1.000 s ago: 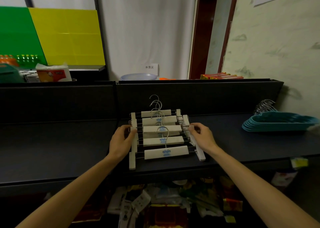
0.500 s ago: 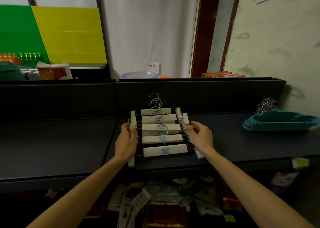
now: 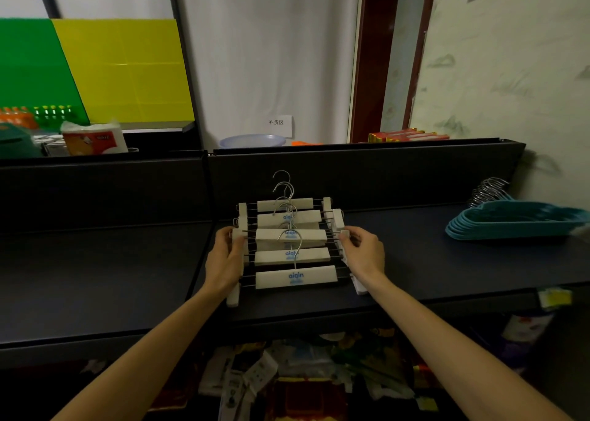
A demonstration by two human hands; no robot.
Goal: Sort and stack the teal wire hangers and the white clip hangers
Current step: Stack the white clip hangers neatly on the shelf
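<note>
Several white clip hangers point(image 3: 295, 256) with metal hooks lie overlapped in a staggered row on the dark shelf point(image 3: 95, 273), straight ahead of me. My left hand point(image 3: 225, 259) grips the clips on the row's left side. My right hand point(image 3: 364, 253) pinches a clip on the right side. A neat stack of teal hangers point(image 3: 514, 221) rests at the far right of the shelf, its metal hooks pointing to the wall, away from both hands.
A dark back panel point(image 3: 367, 174) rises behind the shelf. Above it sit a tissue pack point(image 3: 94, 139), a pale bowl point(image 3: 252, 140) and red boxes point(image 3: 408, 135). Packaged goods point(image 3: 287, 379) fill the space below the shelf edge.
Both hands have slid a little farther up along the sides of the white hanger row, and the row looks slightly tighter. The teal stack has not moved.
</note>
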